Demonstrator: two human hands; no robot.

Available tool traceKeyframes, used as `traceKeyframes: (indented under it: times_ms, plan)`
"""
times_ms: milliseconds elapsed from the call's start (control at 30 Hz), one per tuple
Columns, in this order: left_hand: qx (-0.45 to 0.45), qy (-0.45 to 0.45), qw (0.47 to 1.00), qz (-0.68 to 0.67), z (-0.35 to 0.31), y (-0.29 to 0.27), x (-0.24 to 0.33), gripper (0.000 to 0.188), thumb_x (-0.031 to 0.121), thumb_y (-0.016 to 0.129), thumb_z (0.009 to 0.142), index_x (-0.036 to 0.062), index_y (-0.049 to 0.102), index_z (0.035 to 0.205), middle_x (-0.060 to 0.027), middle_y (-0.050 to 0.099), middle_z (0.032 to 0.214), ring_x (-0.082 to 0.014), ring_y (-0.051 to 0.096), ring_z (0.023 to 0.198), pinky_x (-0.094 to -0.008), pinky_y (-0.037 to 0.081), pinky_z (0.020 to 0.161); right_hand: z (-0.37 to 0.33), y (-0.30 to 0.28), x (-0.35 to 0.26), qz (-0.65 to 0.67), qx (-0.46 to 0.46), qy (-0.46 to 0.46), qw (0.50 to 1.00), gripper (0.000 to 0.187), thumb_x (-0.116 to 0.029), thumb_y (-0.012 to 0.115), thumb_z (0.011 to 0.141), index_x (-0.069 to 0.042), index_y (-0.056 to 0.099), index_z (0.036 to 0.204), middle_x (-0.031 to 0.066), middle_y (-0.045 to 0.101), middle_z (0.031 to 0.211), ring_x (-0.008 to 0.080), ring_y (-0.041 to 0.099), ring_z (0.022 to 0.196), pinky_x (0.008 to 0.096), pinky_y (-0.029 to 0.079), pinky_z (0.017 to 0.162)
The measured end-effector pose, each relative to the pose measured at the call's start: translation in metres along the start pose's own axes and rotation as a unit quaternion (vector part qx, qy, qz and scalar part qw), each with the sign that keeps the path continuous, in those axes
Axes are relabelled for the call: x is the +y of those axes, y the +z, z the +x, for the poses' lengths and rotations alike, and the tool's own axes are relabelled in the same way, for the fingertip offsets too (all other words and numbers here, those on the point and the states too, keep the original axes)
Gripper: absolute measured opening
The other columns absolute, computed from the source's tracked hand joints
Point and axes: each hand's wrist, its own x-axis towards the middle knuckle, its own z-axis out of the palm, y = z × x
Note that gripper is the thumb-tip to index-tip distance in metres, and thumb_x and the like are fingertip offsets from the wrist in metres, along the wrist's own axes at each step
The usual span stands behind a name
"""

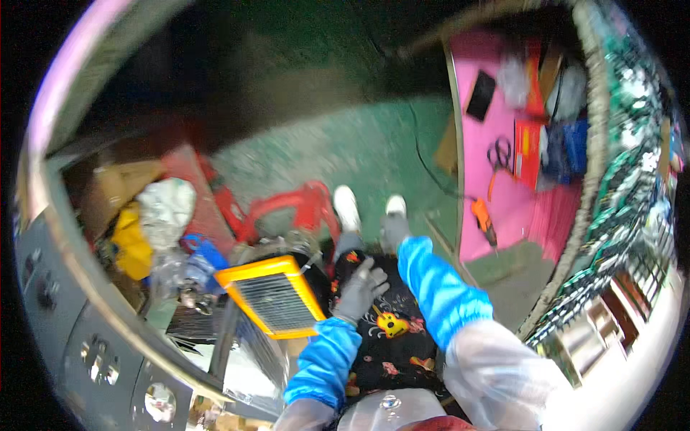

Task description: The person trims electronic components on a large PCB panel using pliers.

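My left hand [361, 291], in a grey glove, hovers over or rests on the black patterned apron [388, 359] on my lap. Its fingers are spread and hold nothing visible. Beside it on the left leans a yellow-orange framed panel with a dark slatted grille [277, 300]; the hand appears apart from it. Farther forward, my right hand [394, 231], also grey-gloved, hangs near my white shoe [395, 205]. Blur and its angle hide the right fingers. Blue sleeve covers [445, 291] wrap both forearms.
At the right, a pink-topped table [478, 154] carries an orange-and-black corded tool [484, 221], black-handled scissors [499, 152], a dark phone-like slab [481, 95] and a red box [527, 152]. A red metal frame [287, 203] stands ahead. Bags and cloths [165, 205] pile up at left.
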Motion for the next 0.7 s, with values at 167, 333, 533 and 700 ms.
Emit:
traceKeyframes:
  times_ms: [167, 333, 533, 700]
  plan:
    - [0.083, 0.080, 0.993, 0.016, -0.040, 0.021, 0.029, 0.054, 0.033, 0.054, 0.094, 0.0075, 0.042, 0.140, -0.0088, 0.054, 0.098, -0.0278, 0.057, 0.100, -0.0494, 0.046, 0.093, -0.104, -0.142, -0.135, 0.275, 0.063, -0.090, 0.955, 0.040, -0.032, 0.054, 0.087, -0.007, 0.059, 0.118, 0.0227, 0.065, 0.104, 0.0361, 0.063, 0.099, 0.0422, 0.049, 0.086]
    - [0.051, 0.196, 0.973, 0.112, -0.079, 0.064, 0.130, 0.052, 0.019, 0.057, 0.090, 0.0086, 0.045, 0.139, -0.0095, 0.064, 0.097, -0.0206, 0.061, 0.079, -0.0369, 0.053, 0.075, -0.163, -0.242, -0.135, 0.268, 0.156, -0.169, 0.936, 0.031, -0.026, 0.055, 0.087, -0.011, 0.064, 0.112, 0.0183, 0.067, 0.102, 0.0342, 0.064, 0.098, 0.0397, 0.050, 0.084]
    - [0.168, 0.295, 0.814, 0.472, -0.079, 0.019, 0.270, 0.070, 0.018, 0.068, 0.081, 0.0064, 0.038, 0.143, -0.0085, 0.066, 0.091, -0.0159, 0.061, 0.077, -0.0286, 0.050, 0.067, -0.247, -0.315, -0.081, 0.230, 0.220, -0.133, 0.939, 0.023, -0.022, 0.057, 0.087, -0.012, 0.067, 0.106, 0.0161, 0.067, 0.099, 0.0327, 0.064, 0.096, 0.0403, 0.050, 0.083]
    - [0.118, 0.373, 0.797, 0.460, -0.086, 0.069, 0.293, 0.083, 0.011, 0.073, 0.075, 0.0025, 0.030, 0.146, -0.0122, 0.063, 0.104, -0.0162, 0.060, 0.085, -0.0291, 0.051, 0.072, -0.240, -0.324, -0.019, 0.272, 0.245, -0.125, 0.922, 0.023, -0.022, 0.061, 0.085, -0.011, 0.067, 0.104, 0.0157, 0.068, 0.094, 0.0314, 0.067, 0.089, 0.0380, 0.051, 0.080]
